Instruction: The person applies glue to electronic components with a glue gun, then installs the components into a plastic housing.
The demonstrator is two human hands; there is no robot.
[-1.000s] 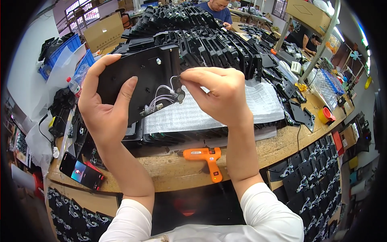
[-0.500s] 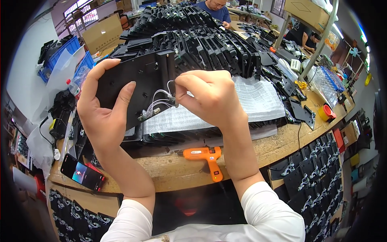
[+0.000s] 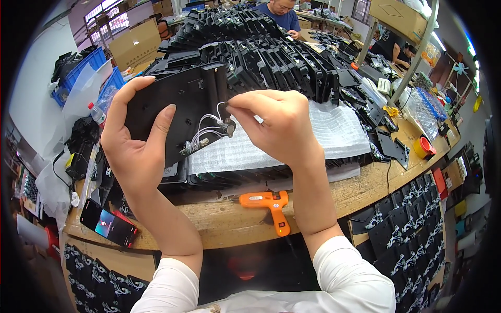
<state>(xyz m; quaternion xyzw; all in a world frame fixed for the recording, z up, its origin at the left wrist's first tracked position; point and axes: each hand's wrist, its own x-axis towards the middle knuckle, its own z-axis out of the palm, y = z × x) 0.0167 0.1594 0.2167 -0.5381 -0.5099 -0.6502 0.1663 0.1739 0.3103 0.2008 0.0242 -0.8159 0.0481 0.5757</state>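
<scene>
My left hand [image 3: 136, 138] grips a black plastic panel [image 3: 180, 107] by its left edge and holds it tilted above the bench. Thin white wires [image 3: 204, 131] with small metal ends run along the panel's lower right part. At the panel's right edge, my right hand [image 3: 279, 122] pinches the tip of one white wire between thumb and forefinger. The exact end in that pinch is hidden by the fingers. Below both hands an orange glue gun [image 3: 263, 200] lies on the wooden bench [image 3: 214, 227].
White foam sheet [image 3: 334, 130] covers stacked black parts; rows of black panels [image 3: 282, 60] stand behind. A phone [image 3: 108, 223] lies left, a red-and-yellow tape roll [image 3: 424, 148] right. Wired panels [image 3: 404, 242] fill a lower board on the right. A co-worker [image 3: 282, 14] sits across the bench.
The right hand's curled fingers have opened away from the wire bundle, showing more of the small metal ends, while thumb and forefinger stay at the panel's edge. The left hand is nearly still.
</scene>
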